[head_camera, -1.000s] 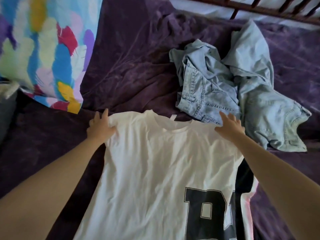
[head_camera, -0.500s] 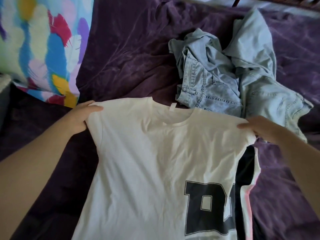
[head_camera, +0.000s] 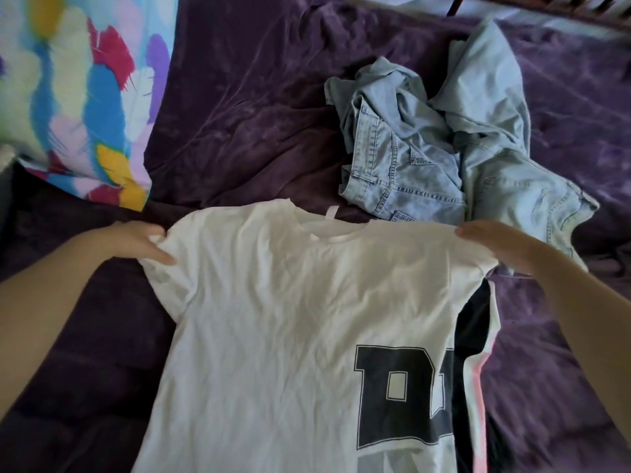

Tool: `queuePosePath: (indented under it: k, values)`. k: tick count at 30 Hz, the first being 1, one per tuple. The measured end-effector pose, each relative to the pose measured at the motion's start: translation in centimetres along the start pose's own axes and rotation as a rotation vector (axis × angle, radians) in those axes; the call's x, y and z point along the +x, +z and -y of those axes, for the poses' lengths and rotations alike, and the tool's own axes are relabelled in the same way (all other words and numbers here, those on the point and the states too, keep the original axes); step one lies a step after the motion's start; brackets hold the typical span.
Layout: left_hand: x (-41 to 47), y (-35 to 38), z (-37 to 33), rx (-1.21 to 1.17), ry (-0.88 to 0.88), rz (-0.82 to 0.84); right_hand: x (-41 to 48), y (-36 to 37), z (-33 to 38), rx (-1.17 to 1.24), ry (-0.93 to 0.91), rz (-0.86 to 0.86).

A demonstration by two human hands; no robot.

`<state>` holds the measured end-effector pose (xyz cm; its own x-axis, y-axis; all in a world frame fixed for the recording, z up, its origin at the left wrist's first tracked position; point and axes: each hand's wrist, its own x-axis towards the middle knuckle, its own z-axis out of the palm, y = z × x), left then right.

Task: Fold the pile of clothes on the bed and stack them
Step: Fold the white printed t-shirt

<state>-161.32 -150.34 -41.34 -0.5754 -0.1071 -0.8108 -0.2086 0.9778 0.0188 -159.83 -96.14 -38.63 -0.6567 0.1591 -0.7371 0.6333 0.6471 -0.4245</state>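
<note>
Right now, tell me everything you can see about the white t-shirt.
The white t-shirt looks like thin, creased cotton, with a round collar, short sleeves and black block lettering low down. It is spread collar-away over the purple blanket, partly covering a dark pink-striped garment. The left hand and right hand each grip a shoulder.

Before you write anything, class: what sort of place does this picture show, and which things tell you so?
Most likely a bedroom: a crumpled purple bedspread, a wooden bed frame at its far edge, and a bright feather-print pillow.
</note>
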Motion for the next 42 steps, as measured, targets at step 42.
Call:
queuePosePath:
  k: [42]
  values:
    - [-1.8,9.7,2.5,-1.769,-0.464,-0.257,-5.2,8.3,-11.5,0.845,0.386,-0.588]
